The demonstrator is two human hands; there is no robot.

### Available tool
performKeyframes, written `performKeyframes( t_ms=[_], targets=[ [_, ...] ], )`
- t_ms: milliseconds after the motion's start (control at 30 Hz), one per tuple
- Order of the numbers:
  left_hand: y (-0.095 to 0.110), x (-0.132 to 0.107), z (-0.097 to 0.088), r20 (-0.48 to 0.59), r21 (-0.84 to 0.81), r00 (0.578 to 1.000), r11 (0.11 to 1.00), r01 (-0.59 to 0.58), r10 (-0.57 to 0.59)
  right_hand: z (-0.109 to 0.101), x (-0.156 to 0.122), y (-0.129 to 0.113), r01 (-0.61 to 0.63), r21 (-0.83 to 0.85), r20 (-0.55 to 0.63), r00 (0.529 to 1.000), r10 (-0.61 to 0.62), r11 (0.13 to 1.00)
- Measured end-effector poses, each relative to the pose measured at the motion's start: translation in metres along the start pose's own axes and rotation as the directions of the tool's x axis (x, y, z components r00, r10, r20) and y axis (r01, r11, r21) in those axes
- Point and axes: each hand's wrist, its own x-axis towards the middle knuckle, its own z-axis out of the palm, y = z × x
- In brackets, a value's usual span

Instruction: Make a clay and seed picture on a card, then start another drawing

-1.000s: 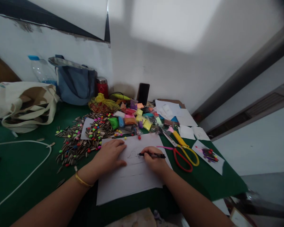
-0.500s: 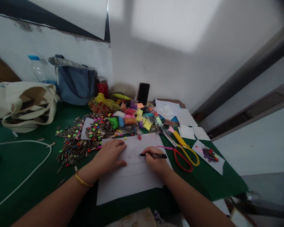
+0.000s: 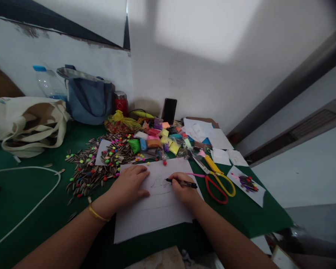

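A white sheet of paper (image 3: 154, 218) lies on the green tabletop, with faint pencil-thin lines and a small outline sketch (image 3: 158, 182) near its middle. My left hand (image 3: 132, 182) rests flat on the sheet's left side, fingers apart. Gripped in my right hand (image 3: 183, 189) is a black pen (image 3: 189, 184), its tip touching the paper at the right end of the sketch. Just right of that hand lie scissors (image 3: 217, 183) with one red and one yellow handle loop. Sunflower seeds (image 3: 86, 179) mixed with small coloured balls are heaped left of the paper.
Packets of coloured clay (image 3: 154, 143) crowd the area behind the sheet. A phone (image 3: 169, 111) leans against the wall. A blue bag (image 3: 89, 99), a red flask (image 3: 121, 102) and a cream bag (image 3: 33, 123) stand back left. A card with a seed figure (image 3: 248, 185) lies right.
The pen tip has shifted slightly up and right, and the sketch shows a little more line. My left hand has stayed in place.
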Motion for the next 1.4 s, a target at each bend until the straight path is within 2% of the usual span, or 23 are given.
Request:
performKeyframes(
  t_ms=[700,900,1267,1400],
  targets=[
    [0.0007,-0.0005,-0.0004,0.009,0.023,1.000,1.000,0.003,-0.003,0.0000,0.0026,-0.0012,0.004,0.006,0.011,1.000,-0.004,1.000],
    [-0.0006,0.0001,0.0008,0.004,-0.007,1.000,1.000,0.007,-0.007,-0.0012,0.0024,-0.0010,-0.033,-0.001,-0.001,0.999,0.033,0.999],
    [0.0006,-0.0002,-0.0007,0.003,-0.007,1.000,1.000,0.005,-0.005,0.0000,0.0028,0.0001,0.011,-0.002,0.023,1.000,-0.011,1.000],
    [0.0007,0.0000,-0.0008,0.009,-0.015,1.000,1.000,0.016,-0.015,-0.0016,0.0031,0.0045,-0.019,0.015,-0.011,1.000,0.020,1.000]
  ],
)
